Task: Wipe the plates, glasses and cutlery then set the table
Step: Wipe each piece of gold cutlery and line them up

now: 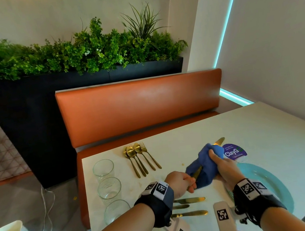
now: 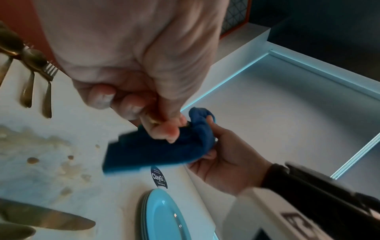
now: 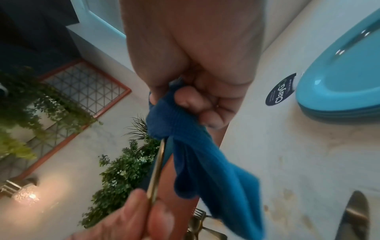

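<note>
The fingers of the left hand (image 1: 181,183) are curled tight round the handle of a gold knife (image 1: 219,141), held up off the bench (image 1: 266,139). The right hand (image 1: 223,166) has its fingers (image 3: 186,99) bunched round a blue cloth (image 1: 204,166) wrapped over the blade; only the knife's tip pokes out the far side, catching the light.

To my eye the knife is mid-wipe. To do it well, I would keep the handle grip firm and steady, pinch the cloth flat on both faces of the blade, and draw it from handle end to tip, away from the holding hand, with the edge turned off the palm. A loose tail of cloth hangs below; gathering it in would stop it dragging through the yellowish smears (image 2: 68,168) on the bench under the hands.

Outward from there: three more gold knives (image 1: 189,200) lie on the near part of the bench just below the left wrist. Farther off, a cluster of gold spoons and forks (image 1: 139,159) lies fanned together. Three clear glasses (image 1: 103,169) stand in a row along the left edge. On the right, stacked turquoise plates (image 1: 267,180) sit beside a round purple sticker (image 1: 235,152). Beyond the bench are an orange seat back (image 1: 140,105) and a dark planter (image 1: 32,111) of greenery.
</note>
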`<state>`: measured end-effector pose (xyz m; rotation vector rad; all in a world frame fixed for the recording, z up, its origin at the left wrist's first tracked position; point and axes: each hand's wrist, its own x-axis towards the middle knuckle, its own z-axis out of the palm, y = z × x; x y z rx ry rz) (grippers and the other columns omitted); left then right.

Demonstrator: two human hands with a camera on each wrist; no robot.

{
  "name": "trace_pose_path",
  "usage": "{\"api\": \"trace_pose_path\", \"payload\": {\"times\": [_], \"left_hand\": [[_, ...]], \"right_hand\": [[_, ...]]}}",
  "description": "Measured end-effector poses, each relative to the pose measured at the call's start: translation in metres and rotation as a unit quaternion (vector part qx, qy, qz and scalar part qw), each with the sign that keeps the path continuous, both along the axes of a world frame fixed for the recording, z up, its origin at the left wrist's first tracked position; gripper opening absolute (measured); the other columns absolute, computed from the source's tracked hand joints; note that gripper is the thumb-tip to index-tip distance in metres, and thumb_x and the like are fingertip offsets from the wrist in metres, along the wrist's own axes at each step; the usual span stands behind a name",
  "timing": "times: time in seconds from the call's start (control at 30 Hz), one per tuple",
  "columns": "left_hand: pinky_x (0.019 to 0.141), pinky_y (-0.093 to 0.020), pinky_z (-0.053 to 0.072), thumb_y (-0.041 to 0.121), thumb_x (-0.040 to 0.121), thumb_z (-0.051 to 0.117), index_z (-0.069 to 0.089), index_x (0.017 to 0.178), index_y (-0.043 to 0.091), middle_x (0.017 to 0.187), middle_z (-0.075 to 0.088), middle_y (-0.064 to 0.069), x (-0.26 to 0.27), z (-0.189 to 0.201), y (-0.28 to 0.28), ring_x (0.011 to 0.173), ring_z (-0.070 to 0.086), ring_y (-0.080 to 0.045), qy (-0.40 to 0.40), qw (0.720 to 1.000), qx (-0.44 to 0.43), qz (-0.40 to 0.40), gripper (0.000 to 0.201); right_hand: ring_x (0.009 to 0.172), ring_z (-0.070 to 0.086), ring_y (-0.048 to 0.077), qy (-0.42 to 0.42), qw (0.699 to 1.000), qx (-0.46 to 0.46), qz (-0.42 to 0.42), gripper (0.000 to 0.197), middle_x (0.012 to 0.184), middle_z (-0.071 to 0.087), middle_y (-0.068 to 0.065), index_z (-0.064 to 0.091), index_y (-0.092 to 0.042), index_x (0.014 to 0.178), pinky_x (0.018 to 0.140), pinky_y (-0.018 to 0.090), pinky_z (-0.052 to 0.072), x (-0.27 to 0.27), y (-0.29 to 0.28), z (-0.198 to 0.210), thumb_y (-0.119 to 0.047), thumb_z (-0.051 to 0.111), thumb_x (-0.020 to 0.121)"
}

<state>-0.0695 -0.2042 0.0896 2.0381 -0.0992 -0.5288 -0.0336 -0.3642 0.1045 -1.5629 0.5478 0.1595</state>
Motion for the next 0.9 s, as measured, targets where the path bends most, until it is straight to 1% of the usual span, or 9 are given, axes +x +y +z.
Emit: {"api": "trace_pose_path", "payload": {"times": [0.1,0.17,0.23,0.37,0.43,0.53,0.63,0.8,0.9], "left_hand": [[0.079,-0.023,0.038,0.026,0.099,0.044,0.058,0.072,0.02,0.065,0.054,0.009,-0.004,-0.001,-0.003,0.069,0.049,-0.007,0.01,1.0,-0.006,-0.01,0.031],[0.081,-0.023,0.04,0.027,0.099,0.044,0.06,0.076,0.018,0.065,0.055,0.009,-0.004,-0.001,-0.002,0.073,0.051,-0.01,0.009,1.0,-0.006,-0.011,0.029],[0.077,-0.022,0.04,0.026,0.099,0.042,0.061,0.079,0.017,0.066,0.055,0.009,-0.002,0.001,-0.001,0.077,0.051,-0.012,0.009,1.0,-0.003,-0.006,0.029],[0.069,-0.016,0.038,0.025,0.099,0.042,0.054,0.06,0.023,0.061,0.056,0.01,-0.001,0.002,0.0,0.072,0.051,-0.011,0.002,1.0,-0.003,0.011,0.04],[0.07,-0.011,0.037,0.027,0.099,0.043,0.058,0.064,0.024,0.058,0.064,0.013,-0.003,0.002,0.001,0.075,0.053,-0.01,0.012,1.0,-0.017,0.02,0.039],[0.07,-0.014,0.04,0.03,0.098,0.043,0.068,0.097,0.013,0.102,0.074,-0.003,-0.005,0.005,0.0,0.069,0.052,-0.006,0.045,0.998,-0.041,0.027,0.031],[0.077,-0.021,0.043,0.031,0.094,0.05,0.071,0.106,0.007,0.112,0.071,-0.006,-0.004,0.001,0.005,0.079,0.053,-0.01,0.046,0.999,-0.014,0.025,0.034],[0.084,-0.027,0.048,0.024,0.089,0.059,0.072,0.09,0.009,0.101,0.071,-0.008,0.0,-0.001,0.0,0.079,0.054,-0.014,0.046,0.997,-0.015,0.056,0.02],[0.095,-0.037,0.048,0.022,0.088,0.061,0.05,0.062,0.014,0.09,0.061,-0.014,0.008,0.005,-0.009,0.087,0.056,-0.022,0.049,0.997,0.045,0.042,0.029]], "right_hand": [[0.098,0.055,0.032,-0.002,0.999,-0.027,-0.041,0.034,0.1,0.052,0.016,0.05,-0.001,0.102,0.099,0.051,0.044,0.006,0.002,0.006,-0.032,0.059,0.089],[0.088,0.057,0.029,-0.016,0.999,-0.023,-0.029,0.022,0.09,0.056,0.013,0.053,-0.006,0.09,0.091,0.046,0.048,0.007,0.005,0.009,-0.027,0.058,0.09],[0.091,0.056,0.029,-0.007,1.0,-0.013,-0.026,0.021,0.082,0.052,0.009,0.046,-0.011,0.078,0.089,0.042,0.043,0.004,0.012,0.003,-0.024,0.055,0.092],[0.092,0.056,0.03,-0.005,0.996,-0.083,0.046,0.022,0.089,0.057,0.016,0.052,-0.002,0.092,0.087,0.041,0.046,-0.008,0.031,-0.005,-0.022,0.06,0.089],[0.086,0.057,0.028,-0.014,0.991,-0.116,0.058,0.022,0.085,0.059,0.014,0.053,-0.005,0.08,0.081,0.039,0.047,-0.008,0.03,-0.002,-0.024,0.062,0.088],[0.089,0.06,0.03,-0.029,0.99,-0.13,0.052,0.022,0.081,0.06,0.011,0.051,-0.016,0.072,0.089,0.046,0.05,-0.004,0.025,0.002,-0.028,0.063,0.086],[0.095,0.061,0.033,-0.029,0.993,-0.113,0.033,0.019,0.08,0.06,0.008,0.054,-0.015,0.077,0.094,0.051,0.048,0.001,0.02,0.002,-0.028,0.063,0.086],[0.09,0.059,0.032,-0.012,0.992,-0.116,0.052,0.023,0.082,0.06,0.013,0.053,-0.007,0.077,0.09,0.047,0.05,0.004,0.026,-0.007,-0.025,0.065,0.085],[0.076,0.06,0.028,-0.005,0.982,-0.151,0.11,0.022,0.073,0.06,0.011,0.059,0.001,0.087,0.074,0.041,0.053,0.002,0.032,-0.016,-0.02,0.067,0.084]]}}
